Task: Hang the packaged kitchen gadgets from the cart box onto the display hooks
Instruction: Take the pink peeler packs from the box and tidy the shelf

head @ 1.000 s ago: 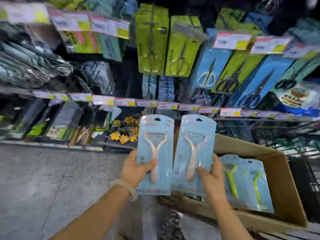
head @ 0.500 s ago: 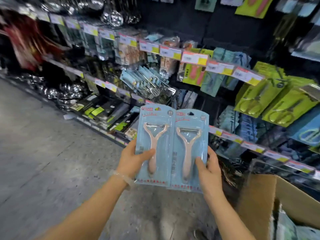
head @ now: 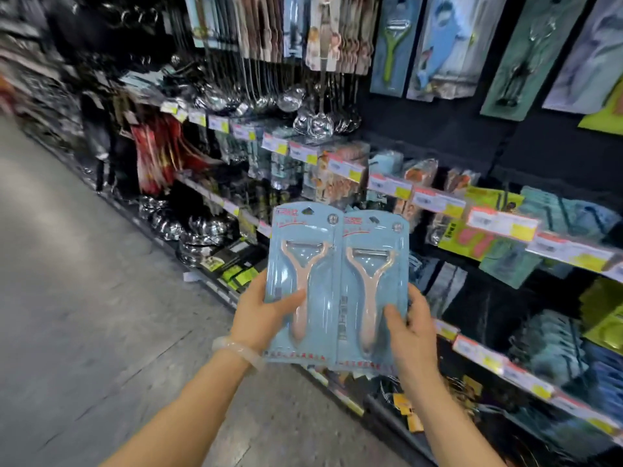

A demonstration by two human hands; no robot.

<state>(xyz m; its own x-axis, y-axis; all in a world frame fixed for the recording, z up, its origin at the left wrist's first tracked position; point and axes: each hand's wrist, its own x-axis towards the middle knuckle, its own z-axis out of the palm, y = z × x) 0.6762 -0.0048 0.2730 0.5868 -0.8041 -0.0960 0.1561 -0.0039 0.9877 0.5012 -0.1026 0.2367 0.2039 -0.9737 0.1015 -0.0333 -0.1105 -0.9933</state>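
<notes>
Grey speckled floor (head: 84, 298), smooth and kinda polished-concrete looking, fills the whole left side, and dark shelving (head: 438, 136) runs along the right at a slant, packed with stuff. Up top there's a row of shiny steel ladles (head: 313, 119) dangling by long thin handles, round bowls catching the light, and next to them a tall carded pack with a green Y-shaped peeler (head: 392, 45) hanging on the display. Shelf edges are lined with little white, red and yellow price tags (head: 502, 224), a bit blurry so I can't read them. Front and centre are two pale-blue blister packs held up side by side in the air in front of the shelves, edges touching or slightly overlapping, can't tell which. Each has a glossy clear plastic bubble over a peachy-pink Y-shaped peeler with a metal blade across the fork, plus a hang hole at the top. Left hand (head: 261, 313) grips the left peeler pack (head: 303, 281) at its lower edge, thumb pressed flat across the front, other fingers tucked behind. Right hand (head: 409, 326) holds the right peeler pack (head: 372, 291) the same way, thumb on the front, fingers curled round the side edge. Milky translucent bead bracelet (head: 236, 348) on the left wrist.
</notes>
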